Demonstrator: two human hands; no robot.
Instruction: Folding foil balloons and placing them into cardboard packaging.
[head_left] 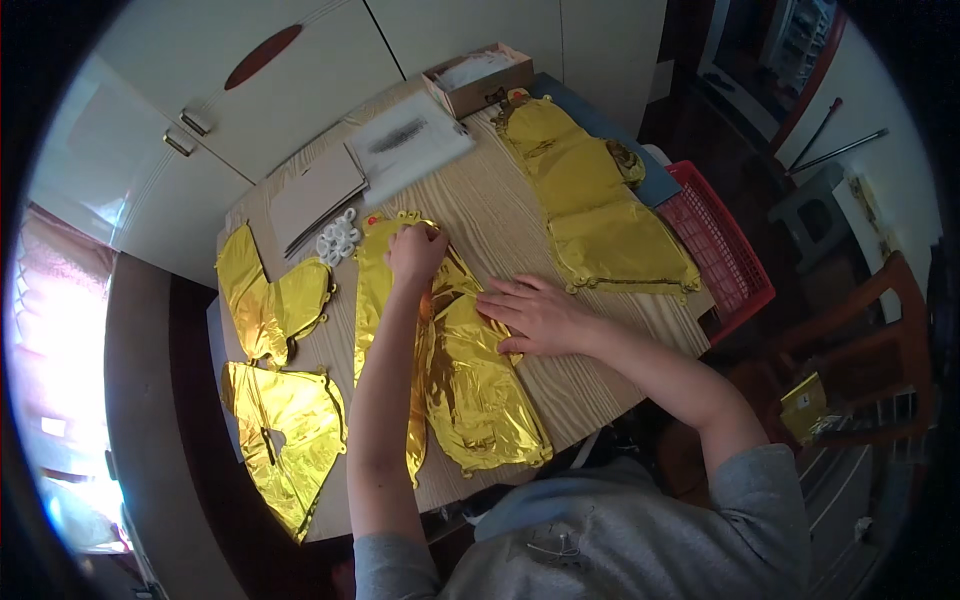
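Foil balloon [478, 395], gold, uninflated, one; located mid-counter [475, 205], directly before the person. Condition: laid out but creased, a lengthwise fold or gap parting a narrow left strip, partly hidden by the forearm, from a broader right panel. Progress, as judged: handling under way, flattening or folding unfinished; whether any other piece is completed cannot be told. Orientation: long axis runs from the far end, marked by an orange-red spot [373, 222], toward the person's body, the near end veering right; the broad, tabbed edge faces the person. Hands, two, set apart: left hand [418, 252] at the far end, fingers bent onto the foil, a pinch not discernible; right hand [532, 315] laid with fingers spread over the right edge, gripping nothing. Companion pieces, not touched by either hand: right balloon [590, 200], lengthwise, flat; upper left balloon [252, 310], bent in outline; lower left balloon [312, 400], with a small opening. Sundries: white rings [338, 236], bunched near the far end; cardboard sheets [315, 195], stacked; open box [500, 90] at the far edge.
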